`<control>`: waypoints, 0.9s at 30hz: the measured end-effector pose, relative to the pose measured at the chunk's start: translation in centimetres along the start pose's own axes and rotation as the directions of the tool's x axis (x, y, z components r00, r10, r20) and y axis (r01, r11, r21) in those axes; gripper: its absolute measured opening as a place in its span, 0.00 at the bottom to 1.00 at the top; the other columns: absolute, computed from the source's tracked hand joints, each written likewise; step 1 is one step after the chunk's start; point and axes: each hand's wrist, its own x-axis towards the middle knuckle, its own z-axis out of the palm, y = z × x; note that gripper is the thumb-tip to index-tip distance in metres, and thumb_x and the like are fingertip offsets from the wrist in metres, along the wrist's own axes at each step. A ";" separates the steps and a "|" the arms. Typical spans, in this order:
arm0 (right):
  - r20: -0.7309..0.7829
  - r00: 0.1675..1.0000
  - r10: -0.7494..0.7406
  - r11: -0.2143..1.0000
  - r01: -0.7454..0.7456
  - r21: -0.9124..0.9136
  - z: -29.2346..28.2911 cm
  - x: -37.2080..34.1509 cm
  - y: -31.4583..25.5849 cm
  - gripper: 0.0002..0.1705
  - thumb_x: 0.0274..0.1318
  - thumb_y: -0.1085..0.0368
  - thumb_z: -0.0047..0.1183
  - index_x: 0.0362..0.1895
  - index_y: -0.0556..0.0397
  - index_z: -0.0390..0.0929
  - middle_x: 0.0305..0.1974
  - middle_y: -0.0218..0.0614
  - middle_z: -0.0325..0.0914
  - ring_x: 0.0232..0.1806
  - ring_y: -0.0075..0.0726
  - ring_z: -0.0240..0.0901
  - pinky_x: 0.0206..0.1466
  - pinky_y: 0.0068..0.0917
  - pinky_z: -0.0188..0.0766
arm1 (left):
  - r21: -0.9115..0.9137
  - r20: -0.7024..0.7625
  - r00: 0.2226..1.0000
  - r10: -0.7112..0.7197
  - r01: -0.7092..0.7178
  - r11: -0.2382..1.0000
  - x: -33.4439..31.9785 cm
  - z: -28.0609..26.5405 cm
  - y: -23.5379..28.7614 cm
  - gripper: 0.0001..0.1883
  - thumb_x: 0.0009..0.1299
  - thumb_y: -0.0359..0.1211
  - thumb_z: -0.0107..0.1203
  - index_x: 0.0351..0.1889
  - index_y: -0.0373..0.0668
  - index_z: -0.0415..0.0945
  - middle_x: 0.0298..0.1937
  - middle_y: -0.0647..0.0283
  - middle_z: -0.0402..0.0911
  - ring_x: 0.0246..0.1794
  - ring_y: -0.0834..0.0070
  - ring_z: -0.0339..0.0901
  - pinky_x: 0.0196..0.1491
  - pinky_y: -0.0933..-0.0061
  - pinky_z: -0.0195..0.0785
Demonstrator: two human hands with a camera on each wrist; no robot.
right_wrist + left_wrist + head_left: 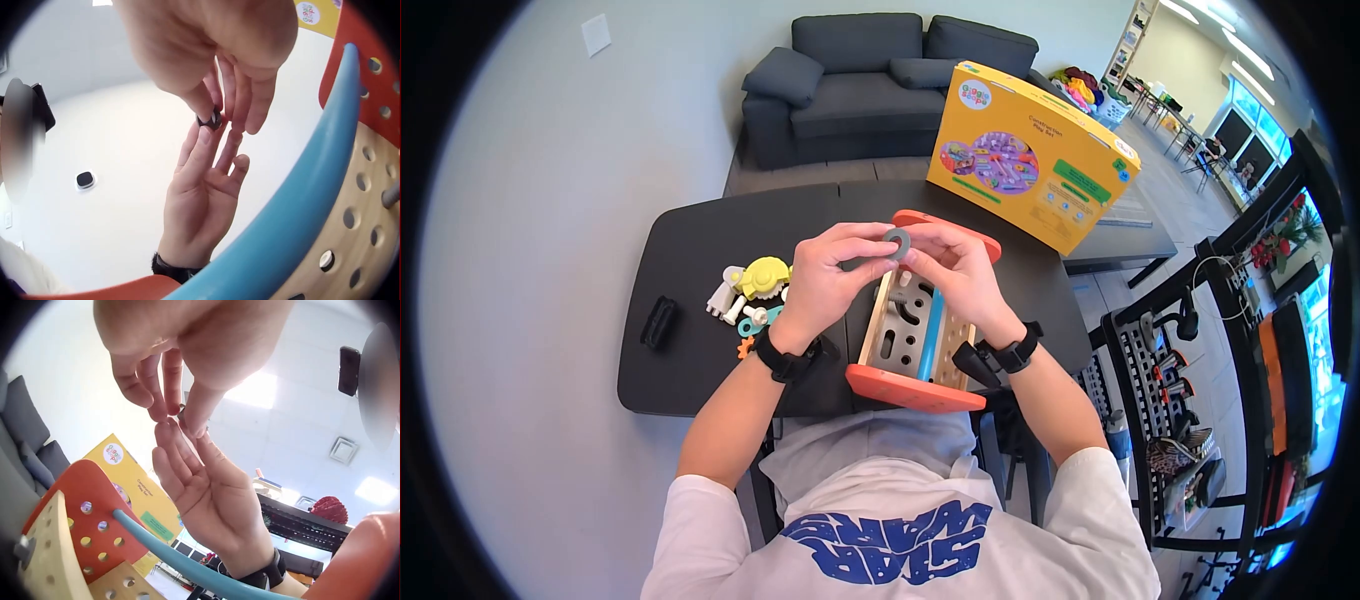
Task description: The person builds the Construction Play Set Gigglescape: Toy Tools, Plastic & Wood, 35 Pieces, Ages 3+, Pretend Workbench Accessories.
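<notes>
Both hands are raised over a toy toolbox (pixel 915 388) with red end panels, perforated wooden sides and a blue bar (pixel 931 330). Between them is a small grey toy piece with a round ring end (pixel 906 243). My left hand (pixel 837 275) pinches it from the left, thumb and fingers at the ring. The right hand (pixel 956 268) pinches the ring's right side with its thumb and fingertips. In the right wrist view the dark ring (pixel 209 120) sits between the two hands' fingertips. Fingers hide part of the piece.
Left of the toolbox on the black table (pixel 685 235) lie a yellow round-bladed toy (pixel 766 277), white pieces, a teal piece (pixel 752 326) and an orange gear (pixel 746 347). A black object (pixel 660 323) lies near the left edge. A yellow box (pixel 1025 150) stands behind.
</notes>
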 end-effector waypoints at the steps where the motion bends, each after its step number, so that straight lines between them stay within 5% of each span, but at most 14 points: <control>1: 0.000 1.000 0.002 1.000 -0.002 0.000 0.0 0.0 0.0 0.16 0.69 0.72 0.57 0.59 0.61 0.78 0.53 0.38 0.83 0.57 0.29 0.81 0.63 0.28 0.76 | 0.063 -0.005 1.000 0.015 -0.015 0.998 0.0 0.0 -0.1 0.13 0.62 0.23 0.70 0.45 0.42 0.89 0.54 0.57 0.87 0.55 0.66 0.84 0.59 0.68 0.79; 10: -0.068 0.996 -0.061 0.998 0.061 -0.001 0.0 -0.3 -0.1 0.13 0.69 0.72 0.58 0.55 0.59 0.78 0.49 0.35 0.84 0.52 0.27 0.82 0.59 0.26 0.77 | 0.182 -0.023 0.992 0.123 -0.116 0.976 0.1 0.8 -0.5 0.11 0.62 0.28 0.71 0.43 0.42 0.89 0.54 0.56 0.87 0.55 0.63 0.85 0.57 0.67 0.79; 14: -0.237 0.968 -0.084 0.931 -0.009 -0.365 -1.0 -1.0 -1.4 0.10 0.65 0.71 0.61 0.48 0.60 0.80 0.40 0.36 0.86 0.43 0.24 0.84 0.48 0.23 0.80 | 0.197 0.029 0.995 0.099 -0.103 0.975 -0.4 0.3 -1.6 0.10 0.65 0.31 0.70 0.43 0.41 0.88 0.53 0.56 0.88 0.52 0.65 0.86 0.53 0.67 0.79; 15: -0.297 0.943 -0.151 0.851 -0.029 -0.524 -1.5 -1.2 -1.6 0.09 0.64 0.71 0.62 0.46 0.61 0.80 0.37 0.36 0.87 0.39 0.24 0.84 0.45 0.23 0.80 | 0.201 0.071 0.997 -0.008 -0.006 0.980 -0.8 0.2 -2.3 0.11 0.66 0.33 0.69 0.44 0.41 0.88 0.52 0.56 0.88 0.50 0.66 0.86 0.51 0.68 0.79; 17: -0.385 0.914 -0.125 0.841 -0.109 -0.531 -3.0 -1.6 -1.7 0.09 0.62 0.70 0.63 0.44 0.61 0.81 0.35 0.37 0.87 0.38 0.25 0.85 0.44 0.23 0.81 | 0.208 0.108 0.987 -0.118 0.093 0.974 -1.1 -0.2 -2.6 0.11 0.67 0.36 0.68 0.44 0.40 0.88 0.51 0.57 0.89 0.47 0.67 0.86 0.49 0.68 0.78; 19: -0.411 0.906 -0.105 0.759 -0.194 -0.622 -4.8 -2.2 -1.4 0.10 0.61 0.68 0.63 0.43 0.61 0.81 0.34 0.39 0.87 0.37 0.27 0.85 0.44 0.25 0.80 | 0.364 0.204 0.834 -0.512 0.421 0.831 -1.3 -0.8 -2.5 0.14 0.69 0.39 0.65 0.45 0.40 0.87 0.47 0.56 0.89 0.43 0.68 0.85 0.48 0.68 0.77; 21: -0.398 0.914 -0.080 0.727 -0.220 -0.651 -5.9 -2.9 -0.7 0.10 0.61 0.67 0.62 0.41 0.61 0.81 0.34 0.40 0.87 0.37 0.29 0.86 0.44 0.27 0.80 | 0.358 0.195 0.847 -0.495 0.408 0.840 -2.6 -0.5 -5.3 0.17 0.70 0.42 0.64 0.48 0.39 0.86 0.45 0.55 0.89 0.40 0.68 0.85 0.48 0.68 0.77; 25: -0.332 0.928 0.171 0.637 -0.361 -0.681 -6.7 -3.5 1.3 0.09 0.60 0.67 0.62 0.40 0.61 0.81 0.35 0.41 0.86 0.38 0.30 0.87 0.43 0.29 0.81 | 0.358 0.221 0.828 -0.516 0.423 0.832 -4.1 0.7 -8.3 0.17 0.72 0.39 0.61 0.53 0.38 0.83 0.45 0.54 0.89 0.44 0.66 0.86 0.50 0.67 0.77; 27: -0.265 0.875 0.406 0.766 -0.484 -0.422 -6.6 -3.3 3.5 0.11 0.59 0.68 0.62 0.42 0.63 0.80 0.37 0.42 0.86 0.37 0.32 0.86 0.42 0.31 0.81 | 0.342 0.234 0.826 -0.513 0.423 0.839 -4.5 1.2 -8.7 0.17 0.73 0.37 0.60 0.55 0.37 0.82 0.46 0.53 0.88 0.45 0.65 0.86 0.51 0.67 0.77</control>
